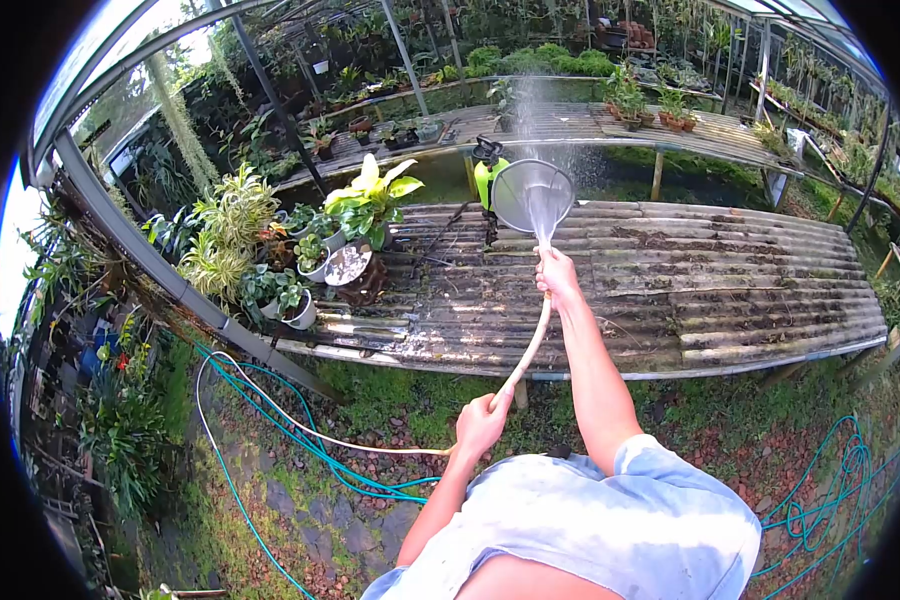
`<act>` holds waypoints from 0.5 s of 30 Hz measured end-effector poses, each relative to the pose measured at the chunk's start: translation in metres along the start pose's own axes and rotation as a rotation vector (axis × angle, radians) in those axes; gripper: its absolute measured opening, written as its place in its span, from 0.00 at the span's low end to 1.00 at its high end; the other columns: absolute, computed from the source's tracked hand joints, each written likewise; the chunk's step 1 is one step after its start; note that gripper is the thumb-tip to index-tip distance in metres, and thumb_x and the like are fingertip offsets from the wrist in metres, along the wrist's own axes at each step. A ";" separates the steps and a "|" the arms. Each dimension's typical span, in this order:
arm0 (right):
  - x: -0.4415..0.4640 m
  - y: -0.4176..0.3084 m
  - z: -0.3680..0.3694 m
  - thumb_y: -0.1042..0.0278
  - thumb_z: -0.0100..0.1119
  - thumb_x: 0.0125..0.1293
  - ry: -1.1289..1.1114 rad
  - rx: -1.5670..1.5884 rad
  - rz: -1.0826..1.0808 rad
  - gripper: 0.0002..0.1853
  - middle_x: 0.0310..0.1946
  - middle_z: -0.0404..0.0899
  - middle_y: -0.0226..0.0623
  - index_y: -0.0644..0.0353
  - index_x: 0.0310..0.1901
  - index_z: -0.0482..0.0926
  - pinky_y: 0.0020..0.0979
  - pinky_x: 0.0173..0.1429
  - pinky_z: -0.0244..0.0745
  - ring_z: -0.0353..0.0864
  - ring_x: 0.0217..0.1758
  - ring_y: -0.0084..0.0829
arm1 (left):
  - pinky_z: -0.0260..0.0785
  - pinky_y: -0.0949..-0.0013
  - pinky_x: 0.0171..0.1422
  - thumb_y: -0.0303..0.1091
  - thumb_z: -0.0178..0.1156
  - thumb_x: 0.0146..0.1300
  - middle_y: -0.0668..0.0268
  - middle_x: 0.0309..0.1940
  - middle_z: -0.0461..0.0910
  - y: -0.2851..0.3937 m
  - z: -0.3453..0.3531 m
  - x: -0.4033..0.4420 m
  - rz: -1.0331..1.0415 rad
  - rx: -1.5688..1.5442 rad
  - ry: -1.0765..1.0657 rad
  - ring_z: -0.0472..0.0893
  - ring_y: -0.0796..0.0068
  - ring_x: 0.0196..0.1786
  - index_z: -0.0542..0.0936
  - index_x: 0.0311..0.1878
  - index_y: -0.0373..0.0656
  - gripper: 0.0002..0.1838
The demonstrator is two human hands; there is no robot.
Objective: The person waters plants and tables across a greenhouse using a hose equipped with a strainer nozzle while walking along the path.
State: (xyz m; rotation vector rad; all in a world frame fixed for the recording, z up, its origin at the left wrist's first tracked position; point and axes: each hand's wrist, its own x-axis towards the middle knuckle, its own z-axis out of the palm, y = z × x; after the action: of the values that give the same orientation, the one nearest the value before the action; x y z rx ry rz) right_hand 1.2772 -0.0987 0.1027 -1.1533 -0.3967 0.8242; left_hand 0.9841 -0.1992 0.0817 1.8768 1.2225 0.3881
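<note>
A person's right hand (558, 272) closes around a cream hose (533, 347) at the neck of a wide, funnel-shaped watering rose (533, 195), while the left hand (482, 424) wraps the same hose lower down, near the body. A fine water spray (538, 105) fans out beyond the rose, held above a corrugated bench (760, 275) streaked with dark debris. Directly behind the rose stands a lime-green sprayer bottle (484, 182), its right side partly covered. Potted plants (305, 250) crowd the bench's left end, beside a slanting metal post (185, 290) that crosses in front of some foliage. A second bench (560, 122) with more pots runs behind. Teal hoses (370, 485) trail over the stony ground at left, with a tangled teal coil (840, 495) at right. The right hand's fingertips are hard to make out, as is the exact joint beneath them. The tie-dyed shirt (610, 510) hides the ground below, the spray blurs part of the rear bench, and the lens's dark rim cuts off the greenhouse frame.
</note>
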 end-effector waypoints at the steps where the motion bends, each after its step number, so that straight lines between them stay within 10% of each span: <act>1: 0.000 0.000 0.000 0.61 0.49 0.77 -0.003 0.006 -0.004 0.12 0.20 0.65 0.25 0.61 0.48 0.75 0.21 0.16 0.56 0.63 0.16 0.17 | 0.61 0.58 0.28 0.62 0.53 0.69 0.62 0.13 0.69 0.002 -0.001 -0.001 -0.008 -0.014 -0.007 0.69 0.69 0.19 0.75 0.22 0.37 0.34; 15: 0.006 -0.006 0.008 0.58 0.51 0.77 -0.054 -0.019 -0.007 0.14 0.22 0.67 0.25 0.60 0.50 0.76 0.20 0.17 0.55 0.62 0.17 0.14 | 0.62 0.61 0.27 0.63 0.53 0.69 0.64 0.13 0.69 -0.002 0.005 0.009 0.016 -0.005 0.018 0.71 0.73 0.19 0.75 0.22 0.37 0.34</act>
State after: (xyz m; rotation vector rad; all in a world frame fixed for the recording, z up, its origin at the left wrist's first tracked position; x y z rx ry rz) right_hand 1.2782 -0.0905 0.1106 -1.1489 -0.4538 0.8488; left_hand 0.9906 -0.1940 0.0758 1.8837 1.2177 0.4169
